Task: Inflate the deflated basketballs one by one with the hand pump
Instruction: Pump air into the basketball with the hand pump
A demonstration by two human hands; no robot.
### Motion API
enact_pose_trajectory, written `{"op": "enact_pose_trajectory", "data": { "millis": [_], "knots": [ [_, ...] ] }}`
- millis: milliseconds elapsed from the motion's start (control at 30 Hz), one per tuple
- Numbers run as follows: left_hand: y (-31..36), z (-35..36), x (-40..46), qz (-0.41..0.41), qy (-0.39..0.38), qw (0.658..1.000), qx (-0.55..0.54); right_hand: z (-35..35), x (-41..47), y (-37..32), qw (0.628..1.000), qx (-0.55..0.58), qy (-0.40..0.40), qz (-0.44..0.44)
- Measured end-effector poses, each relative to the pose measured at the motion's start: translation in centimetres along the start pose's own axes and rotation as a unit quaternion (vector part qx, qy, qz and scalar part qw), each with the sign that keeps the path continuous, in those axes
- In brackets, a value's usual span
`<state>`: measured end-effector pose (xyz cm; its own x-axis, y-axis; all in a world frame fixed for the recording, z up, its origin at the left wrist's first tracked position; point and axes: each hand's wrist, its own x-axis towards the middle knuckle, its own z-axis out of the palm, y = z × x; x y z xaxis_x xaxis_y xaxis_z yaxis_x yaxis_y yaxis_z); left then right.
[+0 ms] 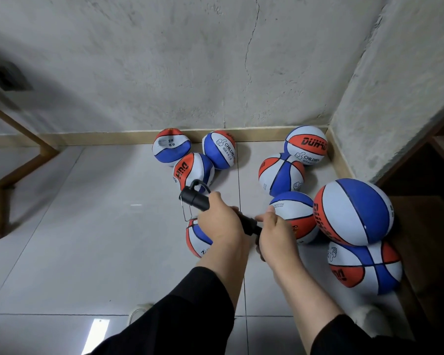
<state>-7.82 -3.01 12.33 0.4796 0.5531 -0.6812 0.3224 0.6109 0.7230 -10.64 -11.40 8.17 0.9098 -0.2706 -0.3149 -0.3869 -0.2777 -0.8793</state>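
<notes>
Behind left hand (221, 221), half-hidden basketball (196, 239)

The floor (87, 239) is pale glossy tile with thin grout lines, edged by a tan skirting board (113, 138). Red, white and blue basketballs (281, 174) lie on it, clustered towards its far right corner, some crumpled and flat.

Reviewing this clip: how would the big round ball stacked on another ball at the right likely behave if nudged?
The stacked ball looks fully round and taut, so it would probably roll readily. It sits on another ball rather than on the floor, so a light push could likely tip it off. Its pebbled surface probably grips well.
</notes>
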Motion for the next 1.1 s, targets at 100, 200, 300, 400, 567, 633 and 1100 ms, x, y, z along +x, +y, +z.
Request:
{"op": "enact_pose_trajectory", "data": {
  "millis": [100, 200, 300, 400, 567, 633, 1100],
  "knots": [
    [1.8, -0.2, 1.6, 0.010, 0.012, 1.000, -0.012, -1.9, 1.0, 0.8, 0.999, 0.023, 0.026, 0.026],
    [2.6, -0.4, 2.8, 0.008, 0.017, 1.000, -0.015, -3.5, 1.0, 2.0, 0.998, 0.009, 0.025, 0.060],
    [1.6, 0.2, 2.1, 0.007, 0.009, 1.000, 0.000, -2.9, 0.6, 1.8, 0.999, -0.008, 0.036, 0.038],
    [0.5, 0.7, 0.7, -0.005, 0.004, 1.000, 0.001, -1.9, 0.5, 0.2, 0.998, -0.045, 0.036, -0.006],
    [-0.6, 0.8, -0.7, -0.012, 0.005, 1.000, -0.021, -0.7, 0.3, -1.6, 0.997, -0.064, 0.015, -0.032],
    [-0.3, 0.8, -0.6, -0.004, -0.002, 1.000, -0.016, -0.5, 0.3, -1.6, 0.998, -0.055, 0.002, -0.024],
    [0.9, 0.0, 1.7, -0.011, -0.016, 1.000, -0.001, -3.8, 0.3, 1.4, 0.999, -0.020, 0.030, 0.016]
  ]
}}
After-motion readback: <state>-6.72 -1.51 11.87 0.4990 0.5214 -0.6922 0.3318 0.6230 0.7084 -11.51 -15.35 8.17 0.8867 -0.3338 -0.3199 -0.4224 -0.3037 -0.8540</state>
